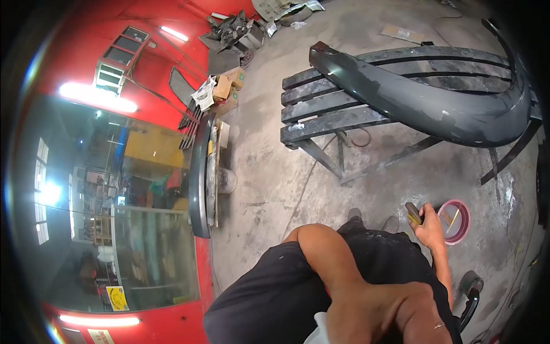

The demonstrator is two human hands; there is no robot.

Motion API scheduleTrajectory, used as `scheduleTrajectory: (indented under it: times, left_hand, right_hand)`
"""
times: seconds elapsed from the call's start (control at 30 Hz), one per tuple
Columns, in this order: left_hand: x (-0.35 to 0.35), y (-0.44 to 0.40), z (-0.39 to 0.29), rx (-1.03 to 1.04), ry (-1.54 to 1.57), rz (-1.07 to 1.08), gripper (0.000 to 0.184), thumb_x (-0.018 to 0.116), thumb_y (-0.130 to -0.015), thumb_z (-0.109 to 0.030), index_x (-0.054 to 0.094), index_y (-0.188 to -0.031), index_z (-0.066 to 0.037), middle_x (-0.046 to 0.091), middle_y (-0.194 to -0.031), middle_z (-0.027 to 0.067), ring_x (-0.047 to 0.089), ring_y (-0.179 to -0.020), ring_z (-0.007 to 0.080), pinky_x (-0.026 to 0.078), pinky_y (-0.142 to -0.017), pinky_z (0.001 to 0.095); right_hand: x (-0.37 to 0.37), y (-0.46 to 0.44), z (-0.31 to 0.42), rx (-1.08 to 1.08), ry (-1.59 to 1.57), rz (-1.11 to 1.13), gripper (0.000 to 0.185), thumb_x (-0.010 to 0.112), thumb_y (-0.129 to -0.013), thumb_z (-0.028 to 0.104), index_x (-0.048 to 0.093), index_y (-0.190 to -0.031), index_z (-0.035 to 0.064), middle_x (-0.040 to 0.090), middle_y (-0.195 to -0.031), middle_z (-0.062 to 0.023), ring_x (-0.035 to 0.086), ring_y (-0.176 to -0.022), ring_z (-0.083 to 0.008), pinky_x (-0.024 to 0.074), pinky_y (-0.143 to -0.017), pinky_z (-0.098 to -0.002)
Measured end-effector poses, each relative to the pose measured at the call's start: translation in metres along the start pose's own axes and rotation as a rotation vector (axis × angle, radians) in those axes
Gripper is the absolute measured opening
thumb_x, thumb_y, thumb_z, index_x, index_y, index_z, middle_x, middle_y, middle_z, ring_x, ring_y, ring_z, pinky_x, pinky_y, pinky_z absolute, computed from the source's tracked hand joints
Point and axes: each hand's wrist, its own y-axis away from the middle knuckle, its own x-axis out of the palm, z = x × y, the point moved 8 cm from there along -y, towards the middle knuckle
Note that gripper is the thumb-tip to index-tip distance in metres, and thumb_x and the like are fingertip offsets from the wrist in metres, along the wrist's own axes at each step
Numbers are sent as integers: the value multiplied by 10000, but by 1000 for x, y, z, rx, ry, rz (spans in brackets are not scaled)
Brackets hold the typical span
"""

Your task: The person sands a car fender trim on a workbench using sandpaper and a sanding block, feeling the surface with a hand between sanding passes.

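Observation:
My right hand [427, 228] is closed around a small dark sanding block [413, 213] with a yellowish layer along its side. It is low over the concrete floor, just left of a pink bucket [467, 225]. Inside the bucket, a thin yellowish stick [452, 219] leans in what looks like liquid. My left arm [326, 252] bends across my dark trousers, and its hand is hidden from view. Ahead of me, a long curved grey car bumper [424, 97] with glossy dark edges rests on a slatted black stand [338, 106].
At the left, another dark bumper-like panel [200, 178] stands along the glazed red wall [154, 229]. Cardboard boxes [229, 86] and clutter [235, 34] lie at the back. A black curved leg with a round end [472, 284] sits near my right arm.

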Motion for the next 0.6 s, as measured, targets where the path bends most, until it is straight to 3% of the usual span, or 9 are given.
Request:
scheduleTrajectory:
  times: [0.13, 0.27, 0.37, 0.47, 0.5, 0.57, 0.6]
  left_hand:
    - [2, -6, -4, 71, 38, 48, 504, 859, -741, -300, 655, -827, 152, 611, -710, 149, 538, -510, 172, 339, -410, 305]
    - [1, -6, -16, -50, -248, -275, 460, 812, -777, -316, 636, -734, 107, 550, -622, 132, 490, -454, 187, 292, -391, 316]
    - [14, -14, -18, -123, -556, -70, 357, 695, -846, -245, 599, -715, 73, 494, -608, 128, 450, -449, 230, 285, -413, 345]
    - [16, -20, -28, 160, -718, 90, 278, 565, -859, -197, 568, -733, 52, 467, -631, 131, 439, -490, 270, 310, -458, 371]
    - [20, -24, -28, 137, -765, 330, 271, 550, -869, -195, 561, -748, 48, 467, -644, 137, 450, -522, 286, 331, -489, 378]
    - [17, -12, -26, 116, -814, 569, 265, 535, -879, -193, 554, -762, 44, 466, -657, 143, 461, -553, 302, 353, -520, 386]
    - [4, -6, -19, 17, -775, 505, 301, 555, -904, -221, 556, -765, 47, 478, -664, 138, 473, -567, 285, 353, -527, 378]
  right_hand:
    - [-3, -1, -9, 14, 17, -6, 363, 733, -722, 123, 452, -930, 25, 605, -890, -239, 603, -870, -441, 464, -767, -453]
    - [-7, -1, 2, 28, -29, 9, 349, 730, -729, 129, 460, -918, 16, 598, -923, -249, 595, -888, -446, 463, -774, -451]
    - [-4, -5, -5, -18, 24, -24, 361, 735, -730, 140, 452, -914, 13, 597, -929, -255, 578, -882, -465, 452, -765, -476]
    - [0, -12, -9, -52, 43, -11, 355, 729, -727, 134, 450, -912, 15, 593, -927, -258, 576, -886, -470, 451, -767, -474]
    - [0, -12, -7, -61, 38, -15, 345, 717, -728, 127, 446, -912, 17, 587, -925, -262, 574, -890, -476, 450, -769, -474]
    - [-2, -12, -1, -74, 47, -7, 345, 717, -727, 125, 446, -913, 18, 586, -923, -264, 574, -892, -477, 452, -771, -475]
    - [-1, -13, 1, -77, 58, 5, 346, 718, -726, 123, 446, -914, 19, 586, -921, -266, 574, -894, -478, 454, -773, -476]
